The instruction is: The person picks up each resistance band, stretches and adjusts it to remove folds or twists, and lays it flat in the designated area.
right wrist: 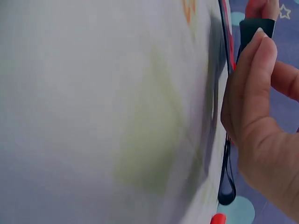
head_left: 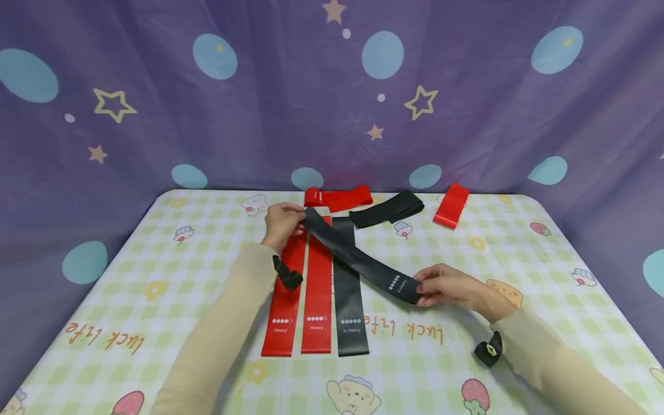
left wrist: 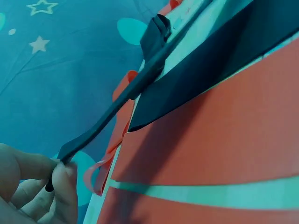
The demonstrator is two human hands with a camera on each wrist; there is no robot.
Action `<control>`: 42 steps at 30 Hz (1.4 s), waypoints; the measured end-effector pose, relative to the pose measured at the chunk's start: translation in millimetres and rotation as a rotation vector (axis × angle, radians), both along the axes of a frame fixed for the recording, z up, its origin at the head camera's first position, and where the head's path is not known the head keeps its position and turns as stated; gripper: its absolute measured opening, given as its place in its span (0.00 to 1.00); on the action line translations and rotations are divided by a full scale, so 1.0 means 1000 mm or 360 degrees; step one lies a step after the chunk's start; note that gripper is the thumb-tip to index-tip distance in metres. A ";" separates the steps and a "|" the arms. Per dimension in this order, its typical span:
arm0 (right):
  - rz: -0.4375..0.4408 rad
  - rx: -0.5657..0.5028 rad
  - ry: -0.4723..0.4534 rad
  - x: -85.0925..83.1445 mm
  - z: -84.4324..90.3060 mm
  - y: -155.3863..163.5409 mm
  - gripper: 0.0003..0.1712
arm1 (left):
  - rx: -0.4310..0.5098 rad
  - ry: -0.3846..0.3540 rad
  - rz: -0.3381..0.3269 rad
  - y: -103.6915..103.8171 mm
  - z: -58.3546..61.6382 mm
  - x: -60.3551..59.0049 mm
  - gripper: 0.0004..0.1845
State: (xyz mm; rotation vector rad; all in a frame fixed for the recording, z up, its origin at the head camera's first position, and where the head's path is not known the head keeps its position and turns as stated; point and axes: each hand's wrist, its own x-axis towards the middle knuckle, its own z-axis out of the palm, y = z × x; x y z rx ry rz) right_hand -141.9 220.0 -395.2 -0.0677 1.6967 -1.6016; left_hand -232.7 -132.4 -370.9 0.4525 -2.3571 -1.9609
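Observation:
A black resistance band (head_left: pixel 358 256) marked X-Heavy is stretched at a slant between both hands, above the table. My left hand (head_left: pixel 284 225) pinches its far end between thumb and fingers, as the left wrist view also shows. At its near right end, my right hand (head_left: pixel 448 288) grips the band by the printed part. Beneath it lie two red Heavy bands, one on the left (head_left: pixel 280 305) and one in the middle (head_left: pixel 317 288), beside a flat black X-Heavy band (head_left: pixel 351 311). The raised band crosses over the far part of the flat black one.
Along the far edge lie a folded red band (head_left: pixel 339 199), a folded black band (head_left: pixel 389 210) and another red band (head_left: pixel 452 206). A checked cloth (head_left: pixel 171 242) covers the table. Behind the table hangs a purple curtain (head_left: pixel 290 115).

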 end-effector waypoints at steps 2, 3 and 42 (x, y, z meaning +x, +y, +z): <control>-0.0007 -0.0024 -0.0039 0.005 0.001 -0.002 0.13 | -0.0040 0.0006 -0.0007 0.005 0.000 -0.006 0.10; -0.0007 -0.0038 -0.0053 0.008 0.001 -0.003 0.12 | -0.0067 0.0007 -0.0010 0.008 0.000 -0.009 0.10; -0.0058 -0.0259 -0.0140 0.038 -0.006 -0.030 0.12 | 0.0014 0.0093 -0.0253 0.117 -0.034 -0.068 0.08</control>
